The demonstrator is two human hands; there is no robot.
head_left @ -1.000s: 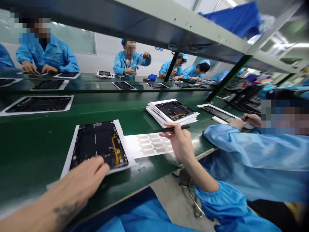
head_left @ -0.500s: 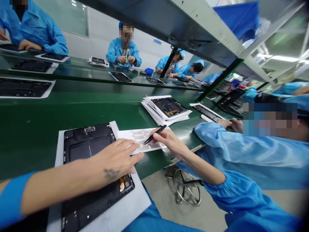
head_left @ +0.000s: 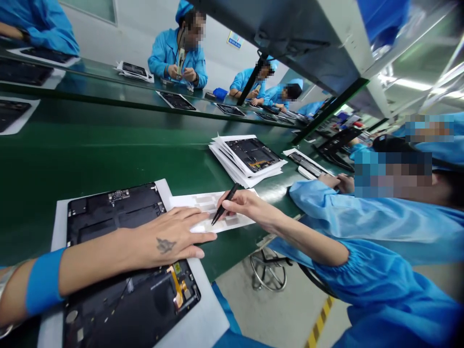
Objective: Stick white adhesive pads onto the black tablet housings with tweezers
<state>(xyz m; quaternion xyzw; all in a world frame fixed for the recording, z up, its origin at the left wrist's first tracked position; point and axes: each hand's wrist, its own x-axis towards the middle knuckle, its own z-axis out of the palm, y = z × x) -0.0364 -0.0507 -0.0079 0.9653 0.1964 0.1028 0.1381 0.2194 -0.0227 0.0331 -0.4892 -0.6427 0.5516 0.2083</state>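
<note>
The right hand (head_left: 242, 203) pinches black tweezers (head_left: 223, 205) firmly against the sticker sheet (head_left: 203, 200) beside the tablet (head_left: 108, 217), the open left hand (head_left: 170, 232) gripping nothing, so a slip could tear a sticker.

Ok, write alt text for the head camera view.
A person's right hand holds black tweezers with their tips on a sheet of pale label pads, while the tattooed left hand lies flat across that sheet and a dark tablet housing. The housing sits on white paper on a green workbench, with a stack of housings beyond.
</note>
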